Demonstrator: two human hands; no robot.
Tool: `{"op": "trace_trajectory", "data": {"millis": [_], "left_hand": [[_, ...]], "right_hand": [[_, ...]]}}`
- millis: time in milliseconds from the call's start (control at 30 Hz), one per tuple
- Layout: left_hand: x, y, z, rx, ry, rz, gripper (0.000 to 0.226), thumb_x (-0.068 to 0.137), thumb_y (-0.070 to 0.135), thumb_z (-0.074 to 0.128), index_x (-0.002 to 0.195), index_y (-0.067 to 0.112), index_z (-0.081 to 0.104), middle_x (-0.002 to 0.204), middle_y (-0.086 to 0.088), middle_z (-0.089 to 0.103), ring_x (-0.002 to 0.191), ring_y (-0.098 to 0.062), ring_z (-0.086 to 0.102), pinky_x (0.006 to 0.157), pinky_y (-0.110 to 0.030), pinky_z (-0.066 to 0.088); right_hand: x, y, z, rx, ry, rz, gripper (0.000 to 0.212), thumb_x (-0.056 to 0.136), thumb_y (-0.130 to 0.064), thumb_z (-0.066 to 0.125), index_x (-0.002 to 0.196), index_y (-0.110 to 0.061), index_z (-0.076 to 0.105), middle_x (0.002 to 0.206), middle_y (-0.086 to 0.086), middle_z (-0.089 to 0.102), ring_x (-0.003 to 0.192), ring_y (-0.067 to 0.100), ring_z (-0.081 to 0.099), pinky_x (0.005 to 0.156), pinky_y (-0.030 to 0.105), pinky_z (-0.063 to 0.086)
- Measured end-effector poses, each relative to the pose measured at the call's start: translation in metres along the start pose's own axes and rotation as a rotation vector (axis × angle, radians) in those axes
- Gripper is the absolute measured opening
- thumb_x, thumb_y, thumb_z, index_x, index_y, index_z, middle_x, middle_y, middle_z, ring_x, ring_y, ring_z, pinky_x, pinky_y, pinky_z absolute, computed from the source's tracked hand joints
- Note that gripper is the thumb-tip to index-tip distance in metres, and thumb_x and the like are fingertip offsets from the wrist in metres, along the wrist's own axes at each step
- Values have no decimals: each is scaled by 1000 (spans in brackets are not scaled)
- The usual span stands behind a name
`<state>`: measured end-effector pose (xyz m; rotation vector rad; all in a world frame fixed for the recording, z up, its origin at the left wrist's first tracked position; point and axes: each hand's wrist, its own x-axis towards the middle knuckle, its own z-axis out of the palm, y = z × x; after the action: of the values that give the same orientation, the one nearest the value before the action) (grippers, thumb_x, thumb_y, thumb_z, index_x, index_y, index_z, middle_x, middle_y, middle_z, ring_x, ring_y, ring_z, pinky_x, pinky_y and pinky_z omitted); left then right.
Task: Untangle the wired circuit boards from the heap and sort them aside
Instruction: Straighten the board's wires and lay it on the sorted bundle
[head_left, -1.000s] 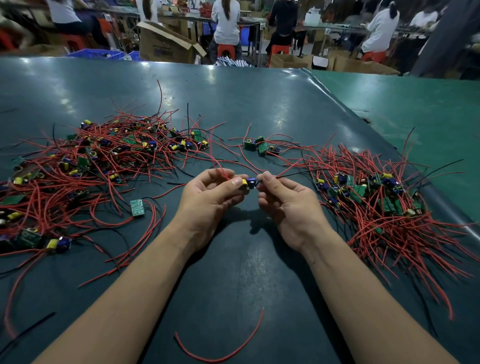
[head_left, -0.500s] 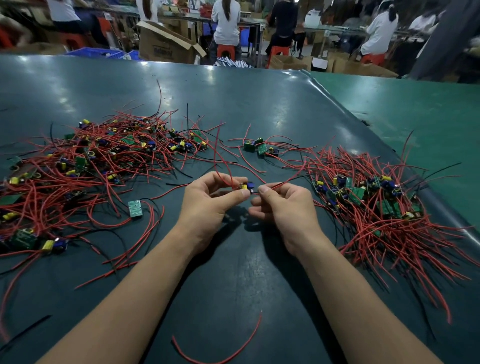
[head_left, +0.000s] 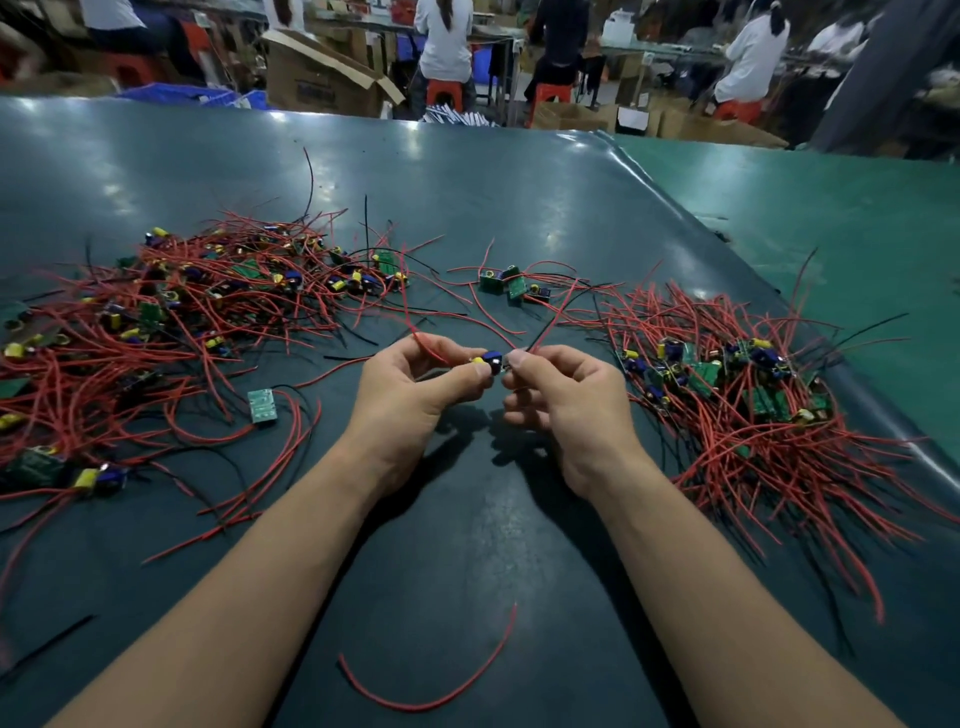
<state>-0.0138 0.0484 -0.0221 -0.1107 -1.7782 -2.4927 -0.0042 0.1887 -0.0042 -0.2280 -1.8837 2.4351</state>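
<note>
While both my forearms reach out over it, the dark teal rubber-topped worktop (head_left: 467, 208) fills nearly the whole view, with a brighter green surface (head_left: 831, 218) adjoining it on my right. Across the left half sprawls the big tangled heap of red-wired green circuit boards (head_left: 197, 322), studded with yellow and blue components and a few black leads. On the right lies the smaller sorted pile of wired boards (head_left: 737, 395), its red wires fanning toward me and toward the worktop's edge. Between the two piles, farther from me than my hands, sits a small cluster of green boards (head_left: 506, 283) with a few red leads.

My left hand (head_left: 415, 389) is curled, thumb and forefinger pinching a small wired circuit board with a blue and yellow component (head_left: 488, 359) just above the worktop. My right hand (head_left: 566, 395) is curled too, its thumb and forefinger nipping the red and black wires (head_left: 550, 322) that rise from that board's right end (the other fingers tucked loosely beneath). The two grips almost touch.

One lone green board (head_left: 261, 405) lies flat left of my left wrist, wires trailing. Nearest me, a loose curved red wire (head_left: 441, 696) rests between my forearms, and a short black wire (head_left: 47, 647) lies at far left.
</note>
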Motion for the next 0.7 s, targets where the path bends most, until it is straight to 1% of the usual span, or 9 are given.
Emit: {"op": "trace_trajectory", "data": {"millis": [133,233,300,367,433,467,567,633,700], "left_hand": [[0,1,1,33,35,31,29,77,-14,68,72,11,55,75,-3,75,64,-15,68,64,-23,56],[0,4,0,37,38,54,30,76,-16,68,72,10,53,74,-3,74,64,-16,68,63,-23,55],[-1,5,-1,37,27,60,32,76,-17,67,72,10,52,74,-4,74,64,-16,67,63,-23,55],[-1,6,0,29,18,61,33,76,-18,66,71,11,51,74,-4,74,62,-17,67,61,-22,53],[0,7,-1,6,26,62,35,77,-19,64,71,11,49,73,-4,73,60,-17,66,59,-22,52],[0,8,-3,-7,35,64,35,77,-19,63,71,12,49,73,-4,73,60,-18,66,59,-22,52],[1,8,-6,-23,39,66,34,77,-19,63,72,12,49,74,-5,74,61,-19,66,60,-23,52],[1,7,-5,-10,28,64,33,77,-19,64,72,11,50,75,-5,74,62,-19,67,61,-23,53],[0,6,-4,-3,22,56,32,77,-18,64,72,11,51,76,-6,74,62,-18,67,61,-23,53]], "right_hand": [[8,-1,-3,-9,171,-106,20,89,-4,66,70,-8,63,55,-1,62,41,7,52,39,19,45],[15,-3,-12,-9,293,-170,20,90,-5,65,70,-7,61,59,2,60,41,7,50,38,20,45],[17,-2,-16,-35,343,-214,18,91,-8,64,73,-7,62,62,3,59,42,7,51,38,21,45],[18,-1,-19,-127,379,-287,17,93,-12,63,75,-11,61,66,3,60,43,9,54,39,24,47],[19,1,-18,-233,398,-348,16,94,-16,61,78,-17,61,70,1,61,43,13,60,41,27,50],[19,2,-17,-246,402,-360,16,95,-16,60,80,-18,61,69,-1,62,44,16,62,43,29,52],[20,4,-14,-174,390,-350,16,97,-12,56,83,-18,61,66,-5,66,45,19,64,46,30,54],[21,2,-14,-67,380,-324,15,97,-5,51,91,-16,60,69,0,68,43,18,63,44,27,52],[24,-1,-16,44,396,-272,14,96,-1,48,96,-12,58,65,3,69,40,16,59,40,23,49]]}}
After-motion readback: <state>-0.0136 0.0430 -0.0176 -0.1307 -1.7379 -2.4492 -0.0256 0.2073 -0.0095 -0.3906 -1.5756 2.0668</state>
